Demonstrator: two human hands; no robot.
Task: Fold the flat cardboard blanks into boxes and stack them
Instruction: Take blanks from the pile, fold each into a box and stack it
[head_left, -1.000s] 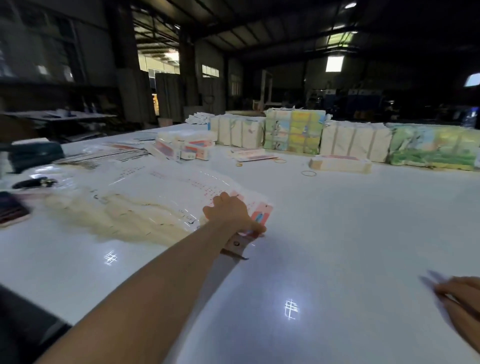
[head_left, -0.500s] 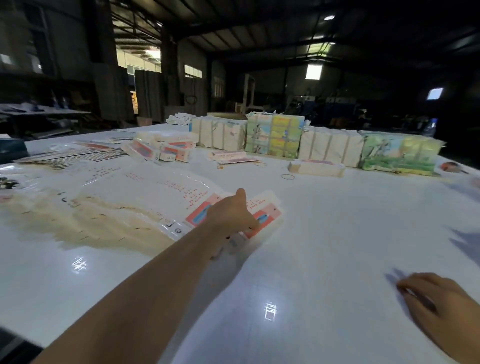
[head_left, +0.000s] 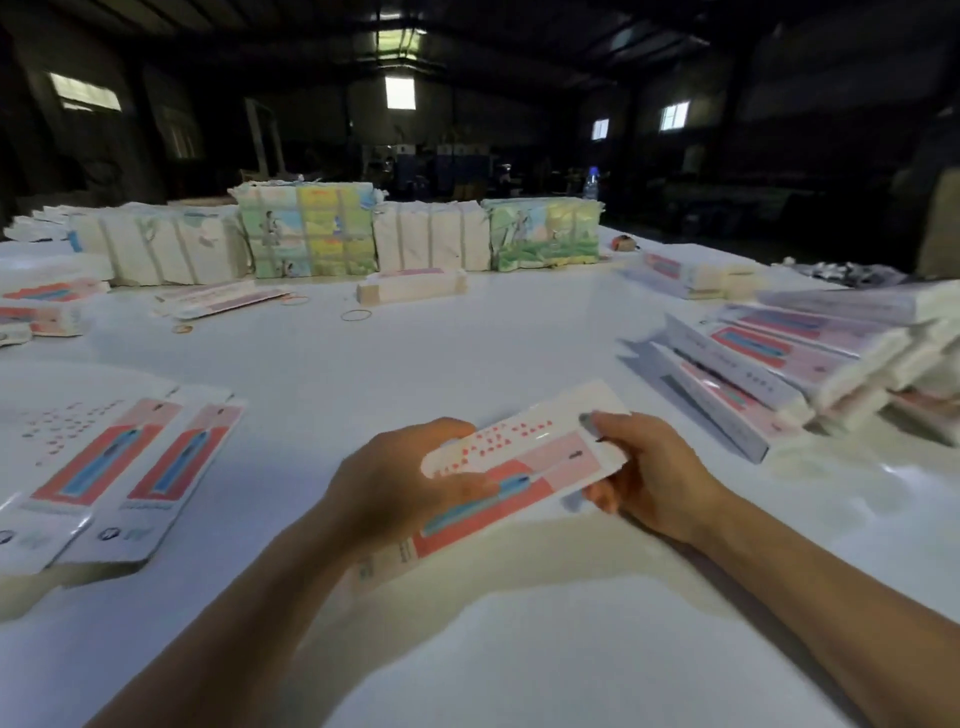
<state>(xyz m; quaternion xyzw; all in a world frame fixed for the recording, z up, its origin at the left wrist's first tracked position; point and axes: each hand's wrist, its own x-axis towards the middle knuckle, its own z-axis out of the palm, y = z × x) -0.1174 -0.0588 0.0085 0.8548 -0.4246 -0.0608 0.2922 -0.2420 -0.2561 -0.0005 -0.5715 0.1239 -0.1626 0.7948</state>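
Dim warehouse space with dark walls and a few small bright windows lies behind a wide white table (head_left: 467, 364). Just above that surface, both hands hold one flat white cardboard blank printed with a pink-red panel and a blue stripe (head_left: 511, 470). The left hand (head_left: 395, 483) grips the blank's near-left end, fingers curled under it and thumb along its upper edge. The right hand (head_left: 641, 475) pinches the far-right end, thumb on top near the corner and fingers wrapped below. The blank lies tilted, its far end higher than its near end, and it does not appear to touch the table.

To the left of the left hand, a spread of flat blanks with the same pink and blue print (head_left: 111, 478) lies fanned out on the table. To the right of the right hand, and apart from it, long folded white boxes with pink and blue sides (head_left: 769, 379) lean on one another in a loose pile. Well beyond both hands, a row of bundled white card stacks (head_left: 431, 241) and bundles wrapped in green and yellow picture paper (head_left: 311, 231) stands along the far edge. Between that row and the hands lie thin rubber bands (head_left: 356, 315) and a small white folded box (head_left: 410, 286). A clear plastic bottle (head_left: 590, 184) stands far beyond the right hand.
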